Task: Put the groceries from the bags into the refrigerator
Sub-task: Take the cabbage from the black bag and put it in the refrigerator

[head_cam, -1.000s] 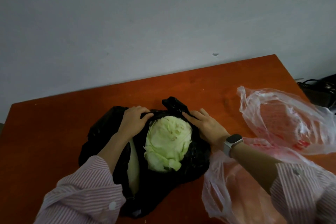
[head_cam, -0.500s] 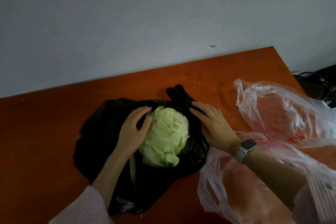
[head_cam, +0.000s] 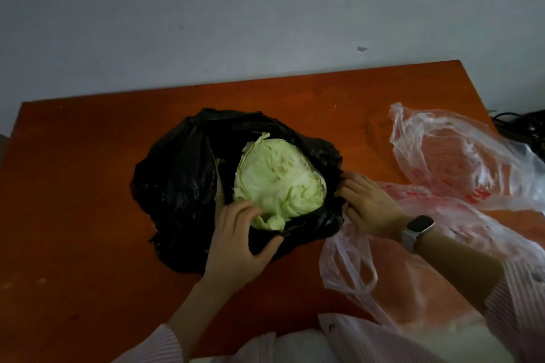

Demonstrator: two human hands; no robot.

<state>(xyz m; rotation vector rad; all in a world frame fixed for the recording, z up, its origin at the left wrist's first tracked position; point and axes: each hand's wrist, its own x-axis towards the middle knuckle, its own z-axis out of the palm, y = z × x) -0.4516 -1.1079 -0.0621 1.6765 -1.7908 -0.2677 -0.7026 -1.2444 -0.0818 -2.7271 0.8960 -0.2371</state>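
A pale green cabbage [head_cam: 278, 183] sits half-exposed in the mouth of a crumpled black plastic bag [head_cam: 180, 183] near the middle of an orange-brown bench [head_cam: 73, 215], as a person in a striped shirt works to free it. The left hand [head_cam: 239, 244] rests at the near edge of the bag, its fingers [head_cam: 240, 211] loosely spread with the tips touching the cabbage's lower side and the thumb splayed over the black film; the right hand [head_cam: 365, 206], a watch [head_cam: 415, 230] on its wrist, has its fingers curled and pinching the bag's rim just beside the cabbage. Two translucent pink-printed bags [head_cam: 460, 162] lie slack on the right side of the bench; what they hold cannot be made out. The refrigerator is not in view. The step in hand looks to be peeling the bag down off the cabbage so it can be lifted clear. Doing it well likely means drawing the pinched rim outward and down while the left hand slides under the head rather than tugging its loose outer leaves, which look ready to tear away. A two-handed cradle seems wise before any lift: the head appears heavy and round, and thin film clinging to it could drag the bag along or let the cabbage roll toward the bench edge.
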